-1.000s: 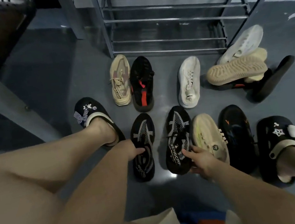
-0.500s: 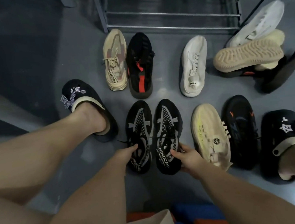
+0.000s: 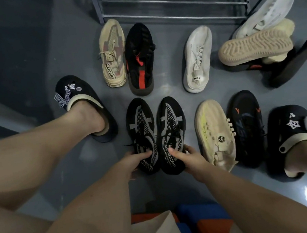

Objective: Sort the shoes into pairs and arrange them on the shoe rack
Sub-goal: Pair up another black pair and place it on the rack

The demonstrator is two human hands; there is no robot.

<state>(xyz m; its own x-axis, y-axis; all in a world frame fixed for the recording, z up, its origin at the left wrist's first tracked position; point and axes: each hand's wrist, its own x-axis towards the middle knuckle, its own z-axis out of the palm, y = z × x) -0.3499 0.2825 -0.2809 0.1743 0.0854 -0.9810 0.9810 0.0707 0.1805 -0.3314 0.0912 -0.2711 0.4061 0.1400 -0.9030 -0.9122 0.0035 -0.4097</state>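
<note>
Up at the far side of the grey floor stands the shoe rack (image 3: 173, 12), a bare metal frame of thin horizontal bars with nothing on its lowest tier. Every shoe lies on the floor in front of it. Nearest the rack's right post is a heap (image 3: 262, 41): a white trainer leaning on a cream one turned sole-up, over a black shoe with a red mark. Before the rack's left half sit a beige knit trainer (image 3: 113, 53) and, touching it, a black trainer with a red stripe (image 3: 140, 59); a single white laced trainer (image 3: 197, 58) lies further right, apart from them. Further from the rack, close to the person, a matched pair of black trainers with grey bands and dotted mesh sit side by side, toes toward the rack. The left hand (image 3: 133, 163) curls round the heel of the left black trainer (image 3: 142, 135), thumb on its tongue. The right hand (image 3: 189, 156) grips the heel of the right black trainer (image 3: 171, 133) likewise. Beside that pair lie a cream slip-on (image 3: 213, 133) and a dark trainer with orange marks (image 3: 247, 126).
</note>
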